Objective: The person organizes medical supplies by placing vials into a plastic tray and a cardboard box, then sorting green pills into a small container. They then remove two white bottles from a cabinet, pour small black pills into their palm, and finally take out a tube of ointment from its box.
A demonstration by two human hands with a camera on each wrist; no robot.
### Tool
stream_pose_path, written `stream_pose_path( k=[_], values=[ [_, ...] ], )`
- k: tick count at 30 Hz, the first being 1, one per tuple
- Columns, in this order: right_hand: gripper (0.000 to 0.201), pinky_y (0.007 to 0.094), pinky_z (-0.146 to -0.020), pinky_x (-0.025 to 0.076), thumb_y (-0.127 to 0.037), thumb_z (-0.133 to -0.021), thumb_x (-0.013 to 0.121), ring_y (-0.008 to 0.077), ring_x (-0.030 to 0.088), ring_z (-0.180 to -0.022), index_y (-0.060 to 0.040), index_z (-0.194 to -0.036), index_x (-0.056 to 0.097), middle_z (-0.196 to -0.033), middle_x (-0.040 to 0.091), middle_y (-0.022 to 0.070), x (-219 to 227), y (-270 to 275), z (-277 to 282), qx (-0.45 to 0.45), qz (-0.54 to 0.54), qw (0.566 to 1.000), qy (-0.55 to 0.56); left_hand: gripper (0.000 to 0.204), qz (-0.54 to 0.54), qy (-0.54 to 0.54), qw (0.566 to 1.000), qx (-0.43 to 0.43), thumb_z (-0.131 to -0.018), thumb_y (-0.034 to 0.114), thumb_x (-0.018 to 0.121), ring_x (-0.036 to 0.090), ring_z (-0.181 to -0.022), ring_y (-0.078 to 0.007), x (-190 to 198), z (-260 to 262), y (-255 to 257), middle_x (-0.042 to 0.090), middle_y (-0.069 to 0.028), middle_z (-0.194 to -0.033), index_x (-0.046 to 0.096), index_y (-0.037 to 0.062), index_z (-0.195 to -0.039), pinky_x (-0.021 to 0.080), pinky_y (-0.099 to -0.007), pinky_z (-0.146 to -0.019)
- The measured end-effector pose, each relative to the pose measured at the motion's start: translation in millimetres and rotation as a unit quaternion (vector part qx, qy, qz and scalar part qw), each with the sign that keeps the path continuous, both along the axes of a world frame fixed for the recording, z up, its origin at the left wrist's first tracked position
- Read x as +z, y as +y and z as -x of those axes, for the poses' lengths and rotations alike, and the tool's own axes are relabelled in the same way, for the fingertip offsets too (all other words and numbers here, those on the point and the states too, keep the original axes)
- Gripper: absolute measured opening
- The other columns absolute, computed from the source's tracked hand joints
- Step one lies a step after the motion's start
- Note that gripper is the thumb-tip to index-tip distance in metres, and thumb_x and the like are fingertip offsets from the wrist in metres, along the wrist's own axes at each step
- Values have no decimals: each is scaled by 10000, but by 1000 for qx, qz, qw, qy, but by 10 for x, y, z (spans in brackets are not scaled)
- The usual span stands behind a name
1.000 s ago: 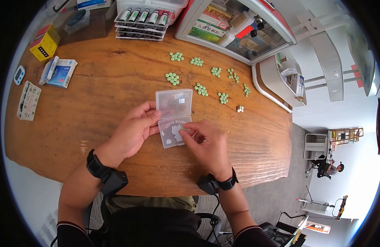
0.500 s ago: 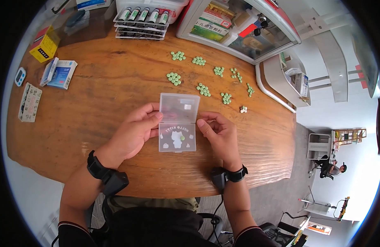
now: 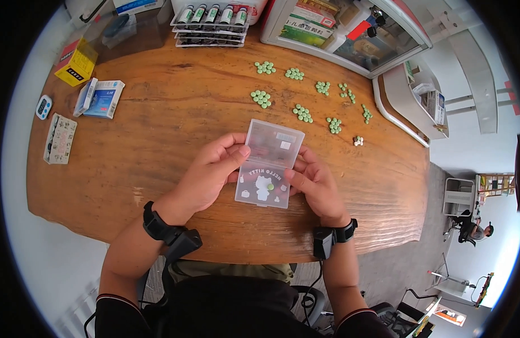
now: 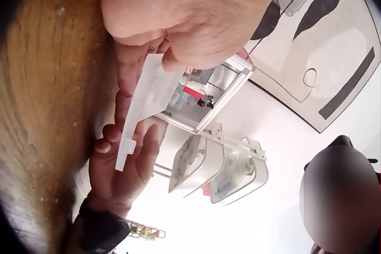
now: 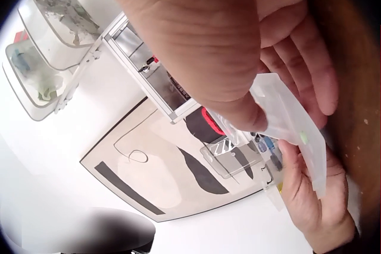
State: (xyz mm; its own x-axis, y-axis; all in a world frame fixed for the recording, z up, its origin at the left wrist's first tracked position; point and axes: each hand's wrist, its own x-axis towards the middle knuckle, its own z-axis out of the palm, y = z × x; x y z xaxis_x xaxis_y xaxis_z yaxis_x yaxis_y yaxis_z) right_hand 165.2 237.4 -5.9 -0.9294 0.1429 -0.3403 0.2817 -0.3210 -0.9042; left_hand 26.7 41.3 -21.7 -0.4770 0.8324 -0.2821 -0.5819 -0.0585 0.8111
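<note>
A clear hinged case [image 3: 262,194] with white cat print stands with its lid [image 3: 275,141] raised, above the wooden table. One green tablet [image 3: 270,186] lies on the print inside; it also shows in the right wrist view as a green spot [image 5: 303,137]. My left hand [image 3: 213,169] grips the case's left edge near the hinge, thumb in front and fingers behind. On the opposite edge my right hand [image 3: 317,183] pinches the case between thumb and fingers. In the left wrist view the case [image 4: 143,99] appears nearly edge-on between both hands.
Several piles of green tablets [image 3: 260,98] and a small pile with white ones [image 3: 358,141] lie beyond the case. Vial trays [image 3: 210,35] and a glass-fronted cabinet [image 3: 350,34] stand behind. Boxes [image 3: 105,100] and a timer [image 3: 43,107] are at left.
My right hand has left the case's inside, where a green tablet now shows, and holds the right edge. The case is slightly tilted and the head view has shifted.
</note>
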Motion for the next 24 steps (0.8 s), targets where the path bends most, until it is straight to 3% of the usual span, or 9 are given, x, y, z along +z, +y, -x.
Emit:
stream_pose_path(
  k=[8, 10, 11, 13, 16, 24],
  values=[
    [662, 264, -801, 565, 19, -930, 662, 123, 671, -993, -10, -1507, 338, -1376, 600, 134, -40, 49, -28, 11, 61, 998, 32, 304, 22, 9, 1000, 4, -1090, 178, 483, 643, -1099, -130, 57, -9, 18, 652, -77, -1225, 534, 13, -1340, 550, -299, -932],
    [939, 283, -833, 562, 88, -843, 726, 149, 654, -1046, -68, -1597, 190, -1482, 501, 159, -17, 104, -43, 65, 75, 994, 41, 312, 16, 9, 1000, 3, -1087, 188, 490, 648, -1112, -143, 48, -7, 10, 648, -86, -1242, 529, 11, -1341, 556, -311, -934],
    [939, 283, -833, 562, 88, -843, 726, 149, 654, -1046, -68, -1597, 190, -1482, 501, 159, -16, 115, -50, 64, 77, 994, 43, 321, 8, 8, 1000, 3, -1084, 198, 497, 652, -1126, -157, 43, -4, 6, 645, -95, -1259, 524, 9, -1341, 563, -322, -936],
    [1218, 296, -857, 559, 147, -753, 773, 173, 623, -1112, -149, -1640, -7, -1559, 394, 176, -16, 129, -61, 82, 104, 988, 73, 327, 12, 0, 1000, 14, -1081, 201, 503, 654, -1127, -163, 34, -15, 1, 647, -99, -1259, 523, 6, -1343, 563, -328, -937],
    [1334, 305, -899, 547, 157, -729, 788, 186, 596, -1152, -201, -1630, -128, -1588, 345, 184, -24, 136, -66, 93, 105, 984, 105, 341, 4, -17, 1000, 25, -1076, 209, 512, 657, -1134, -175, 49, 4, -3, 647, -104, -1264, 520, 3, -1348, 562, -339, -943],
    [1240, 336, -1030, 492, 145, -762, 784, 245, 494, -1344, -142, -1639, -44, -1571, 374, 204, -54, 84, -3, 18, 97, 991, 87, 330, 31, -64, 997, 26, -1078, 224, 517, 652, -1106, -187, 40, -28, -20, 627, -89, -1252, 534, 1, -1321, 547, -372, -972]
  ],
)
